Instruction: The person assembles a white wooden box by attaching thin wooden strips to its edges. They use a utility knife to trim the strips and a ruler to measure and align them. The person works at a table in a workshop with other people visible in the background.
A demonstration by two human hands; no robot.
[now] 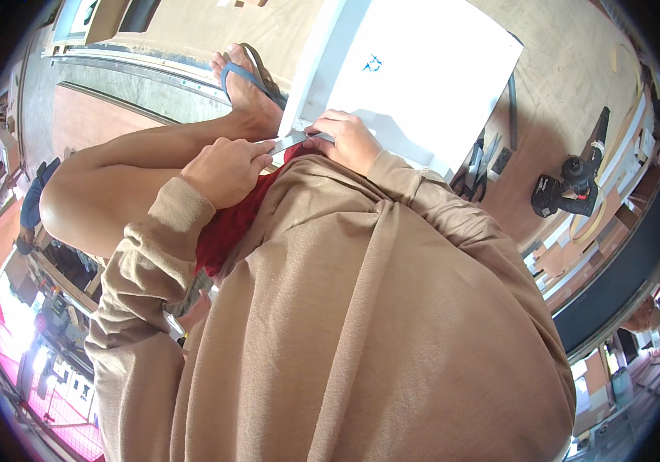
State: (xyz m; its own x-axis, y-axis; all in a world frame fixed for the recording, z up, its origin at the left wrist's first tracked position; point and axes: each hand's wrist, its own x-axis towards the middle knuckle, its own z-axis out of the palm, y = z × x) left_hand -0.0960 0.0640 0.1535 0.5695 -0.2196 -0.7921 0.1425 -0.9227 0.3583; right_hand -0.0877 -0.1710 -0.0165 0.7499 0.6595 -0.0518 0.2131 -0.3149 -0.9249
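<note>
My left hand (226,171) is closed around one end of a flat, pale grey metal tool (290,141) that looks like a blade; its exact kind does not show. The tool points right, along the near corner of a large white box-like piece (438,54) with a blue pen mark inside. My right hand (351,140) rests at the near edge of that piece. Its fingers are curled and pinched close to the tool's far end, and what lies between them is hidden. Red cloth (241,219) shows below the hands.
Right of the white piece lie hand tools with dark handles (475,173) and a black cordless drill (572,181) on the wooden floor. My bent leg and sandalled foot (246,86) are at the left. Strips of wood (588,254) lie along the right side.
</note>
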